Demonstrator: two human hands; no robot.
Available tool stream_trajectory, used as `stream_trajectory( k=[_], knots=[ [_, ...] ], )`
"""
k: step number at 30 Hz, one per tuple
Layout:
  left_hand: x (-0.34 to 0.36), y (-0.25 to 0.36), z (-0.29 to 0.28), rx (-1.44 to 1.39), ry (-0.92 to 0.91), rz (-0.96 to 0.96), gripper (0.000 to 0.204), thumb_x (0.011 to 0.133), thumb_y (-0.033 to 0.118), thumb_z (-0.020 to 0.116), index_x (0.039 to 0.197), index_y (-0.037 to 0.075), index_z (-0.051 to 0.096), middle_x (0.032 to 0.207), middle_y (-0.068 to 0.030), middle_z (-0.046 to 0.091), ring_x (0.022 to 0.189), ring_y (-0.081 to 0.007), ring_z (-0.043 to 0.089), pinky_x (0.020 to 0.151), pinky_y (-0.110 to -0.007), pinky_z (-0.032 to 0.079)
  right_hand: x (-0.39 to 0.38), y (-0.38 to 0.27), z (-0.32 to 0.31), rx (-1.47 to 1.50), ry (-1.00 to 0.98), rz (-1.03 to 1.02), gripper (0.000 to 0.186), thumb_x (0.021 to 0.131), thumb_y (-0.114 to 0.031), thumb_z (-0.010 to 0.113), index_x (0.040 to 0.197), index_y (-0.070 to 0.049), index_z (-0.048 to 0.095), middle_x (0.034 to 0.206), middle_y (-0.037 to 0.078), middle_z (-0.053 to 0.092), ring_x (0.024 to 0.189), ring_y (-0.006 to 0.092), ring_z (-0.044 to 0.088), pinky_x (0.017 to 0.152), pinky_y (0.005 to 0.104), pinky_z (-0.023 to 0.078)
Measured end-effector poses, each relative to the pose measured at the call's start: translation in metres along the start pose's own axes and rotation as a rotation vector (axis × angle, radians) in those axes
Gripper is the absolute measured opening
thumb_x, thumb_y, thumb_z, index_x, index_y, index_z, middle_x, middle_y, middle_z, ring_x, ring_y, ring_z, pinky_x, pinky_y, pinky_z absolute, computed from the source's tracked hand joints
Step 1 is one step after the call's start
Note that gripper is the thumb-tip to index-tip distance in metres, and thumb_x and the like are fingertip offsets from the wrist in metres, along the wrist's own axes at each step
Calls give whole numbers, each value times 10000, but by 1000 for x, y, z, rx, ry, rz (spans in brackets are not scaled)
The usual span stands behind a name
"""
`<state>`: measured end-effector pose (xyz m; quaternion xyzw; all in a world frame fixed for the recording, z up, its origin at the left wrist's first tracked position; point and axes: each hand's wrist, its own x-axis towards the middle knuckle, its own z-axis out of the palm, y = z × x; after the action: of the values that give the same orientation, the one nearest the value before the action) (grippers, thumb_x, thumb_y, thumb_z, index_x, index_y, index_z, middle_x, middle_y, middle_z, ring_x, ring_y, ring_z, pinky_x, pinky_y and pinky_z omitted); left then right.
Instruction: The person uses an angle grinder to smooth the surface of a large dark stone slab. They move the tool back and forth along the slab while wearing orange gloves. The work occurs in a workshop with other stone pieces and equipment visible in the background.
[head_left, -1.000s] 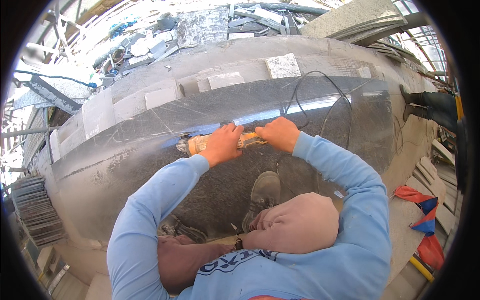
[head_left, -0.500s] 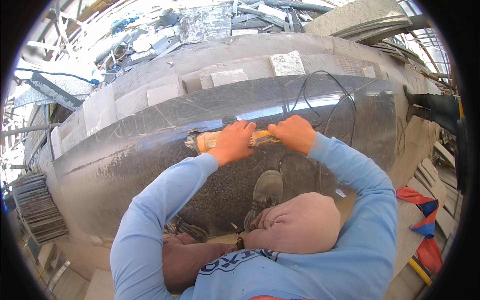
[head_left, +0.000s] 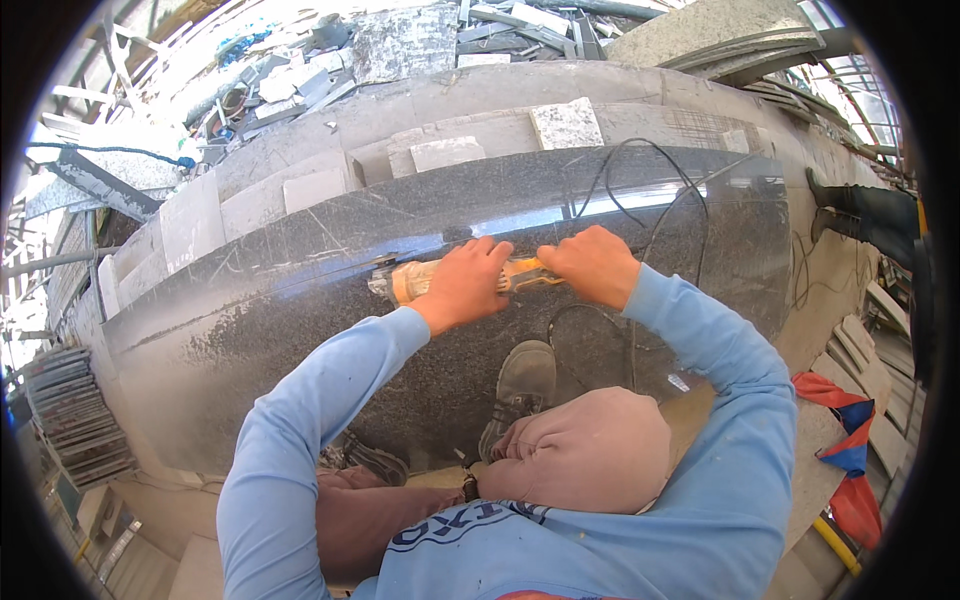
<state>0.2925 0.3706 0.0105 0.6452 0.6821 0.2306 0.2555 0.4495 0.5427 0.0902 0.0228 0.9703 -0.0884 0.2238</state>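
Observation:
A yellow angle grinder [head_left: 412, 281] lies across the middle of the view, its metal head pointing left. My left hand [head_left: 465, 286] is wrapped round the front of its body. Around the rear handle closes my right hand [head_left: 592, 266]. Beneath the tool is a large dark polished stone slab [head_left: 290, 335], dusty toward its left end. A thin straight line runs along the slab to the grinder's head. The disc itself is hard to make out, and my left hand hides part of the body.
A black power cord [head_left: 652, 235] loops over the slab to the right. My shoe [head_left: 526, 378] rests on the slab below the grinder. Pale stone blocks [head_left: 566, 124] line its far edge, with a rubble heap [head_left: 300, 85] beyond. Another person's leg [head_left: 868, 203] shows at right.
The view has shifted slightly. Both hands keep their hold on the grinder, which stays at nearly the same place on the slab, with its head along the line.

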Motion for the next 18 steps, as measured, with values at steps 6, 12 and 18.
stream_trajectory(
  k=[6, 12, 18],
  knots=[
    [-12, -22, 0, 56, -134, -104, 683, 681, 213, 867, 1263, 55, 545, 1100, -153, 601, 1088, -341, 612, 910, -445, 515, 29, -6, 38, 14, 69, -60, 121, 859, -136, 677, 953, -80, 625, 718, 100, 700, 695, 298, 721, 598, 435, 548],
    [-6, -8, 4, 20, -32, -17, 706, 666, 229, 884, 1259, 55, 544, 1091, -145, 603, 1065, -337, 618, 903, -451, 515, 6, -3, 10, -18, -20, -21, 134, 852, -121, 671, 969, -87, 615, 720, 97, 699, 688, 297, 718, 589, 432, 542],
    [9, 14, 3, -24, -53, -22, 736, 662, 229, 887, 1282, 53, 532, 1109, -156, 600, 1080, -339, 611, 917, -449, 507, -15, 7, 4, -39, -12, 15, 109, 857, -120, 664, 951, -92, 616, 703, 91, 692, 683, 295, 717, 578, 425, 537]
  ],
)
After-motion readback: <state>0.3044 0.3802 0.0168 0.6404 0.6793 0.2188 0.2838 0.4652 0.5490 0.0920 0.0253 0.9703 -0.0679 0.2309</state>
